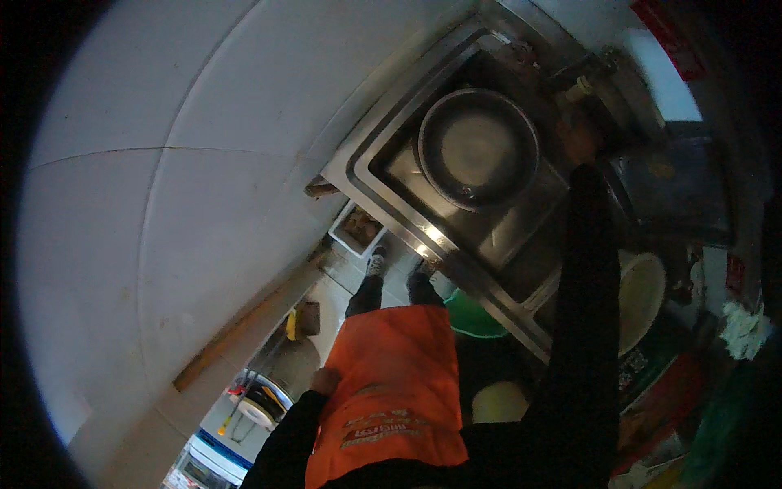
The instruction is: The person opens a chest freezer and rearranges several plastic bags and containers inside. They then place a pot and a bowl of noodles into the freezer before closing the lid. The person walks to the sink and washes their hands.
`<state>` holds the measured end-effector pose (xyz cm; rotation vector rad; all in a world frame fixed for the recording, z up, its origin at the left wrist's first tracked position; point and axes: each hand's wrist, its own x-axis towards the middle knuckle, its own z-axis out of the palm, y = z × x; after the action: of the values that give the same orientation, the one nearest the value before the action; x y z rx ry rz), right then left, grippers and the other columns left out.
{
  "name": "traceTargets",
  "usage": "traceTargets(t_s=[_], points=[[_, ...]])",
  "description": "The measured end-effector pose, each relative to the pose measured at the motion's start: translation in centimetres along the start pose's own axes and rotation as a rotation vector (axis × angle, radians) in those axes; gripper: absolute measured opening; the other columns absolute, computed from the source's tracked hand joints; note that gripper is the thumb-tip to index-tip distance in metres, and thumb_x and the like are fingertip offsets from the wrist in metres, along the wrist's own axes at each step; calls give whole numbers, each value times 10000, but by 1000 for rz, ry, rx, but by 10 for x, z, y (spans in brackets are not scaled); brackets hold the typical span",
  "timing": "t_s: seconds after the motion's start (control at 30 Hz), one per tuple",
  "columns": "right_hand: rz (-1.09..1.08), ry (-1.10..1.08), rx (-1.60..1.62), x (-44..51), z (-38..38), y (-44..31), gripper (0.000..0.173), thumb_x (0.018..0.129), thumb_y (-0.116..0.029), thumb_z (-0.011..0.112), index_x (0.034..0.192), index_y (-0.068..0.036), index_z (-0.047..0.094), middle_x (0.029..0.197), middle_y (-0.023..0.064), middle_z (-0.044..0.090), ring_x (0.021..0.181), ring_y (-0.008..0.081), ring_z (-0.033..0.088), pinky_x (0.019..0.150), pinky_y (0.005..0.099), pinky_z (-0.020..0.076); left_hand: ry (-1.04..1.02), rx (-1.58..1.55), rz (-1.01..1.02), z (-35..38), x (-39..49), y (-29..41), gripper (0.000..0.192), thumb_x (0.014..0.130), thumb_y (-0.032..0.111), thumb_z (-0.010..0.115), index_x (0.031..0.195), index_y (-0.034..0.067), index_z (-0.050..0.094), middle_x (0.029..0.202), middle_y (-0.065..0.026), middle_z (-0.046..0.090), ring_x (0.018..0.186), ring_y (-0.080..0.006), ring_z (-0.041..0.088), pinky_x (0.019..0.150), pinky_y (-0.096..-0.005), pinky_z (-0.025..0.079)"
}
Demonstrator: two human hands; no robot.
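Observation:
A stainless steel sink (391, 205) stands in front of me. In its basin rests a round, shallow metal pan (479, 147) with a few bright specks near its lower rim. My right arm reaches out across the sink's right part. My right hand (577, 139) is beyond the pan's right side, close to a pale, tap-like piece (579, 90); shadow hides the fingers and any grip. Low at my side, my left hand (325, 380) lies against the edge of my orange apron (394, 367), its fingers mostly hidden.
A pale tiled wall (110, 208) rises at the left. Beneath the sink are a white box (342, 233) with brownish contents and a green basin (473, 315). A large pale bucket (641, 299) stands right of my arm. Behind my left side are a pot-like vessel (269, 397) and a yellow-handled object (293, 324).

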<state>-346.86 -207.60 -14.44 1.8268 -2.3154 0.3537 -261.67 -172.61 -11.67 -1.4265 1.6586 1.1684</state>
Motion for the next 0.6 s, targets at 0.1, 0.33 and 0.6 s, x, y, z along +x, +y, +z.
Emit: traceTargets(t_s=[0.1,0.33,0.6], points=[[25,73,372,-34,23,-1,452,966,-267,562,1384,-97,534,1241,146,636,1104,311,623,968,398,501,16,175,134,9,0,19,283,925,314,529,872,112,719,882,-159,712,820,-380,691,732,-537,552],[323,-52,483,-141,-9,-14,347,980,-165,565,1302,-38,587,1273,190,609,1170,329,576,1032,422,440,-93,139,83,-16,8,49,304,928,295,515,859,104,740,911,-178,718,860,-395,698,766,-532,563],[545,-101,594,-170,-33,-57,337,988,-225,572,1168,58,607,1100,243,674,1008,346,641,892,391,493,-156,86,107,-43,11,53,384,953,336,468,879,68,732,945,-202,712,889,-409,690,805,-532,554]])
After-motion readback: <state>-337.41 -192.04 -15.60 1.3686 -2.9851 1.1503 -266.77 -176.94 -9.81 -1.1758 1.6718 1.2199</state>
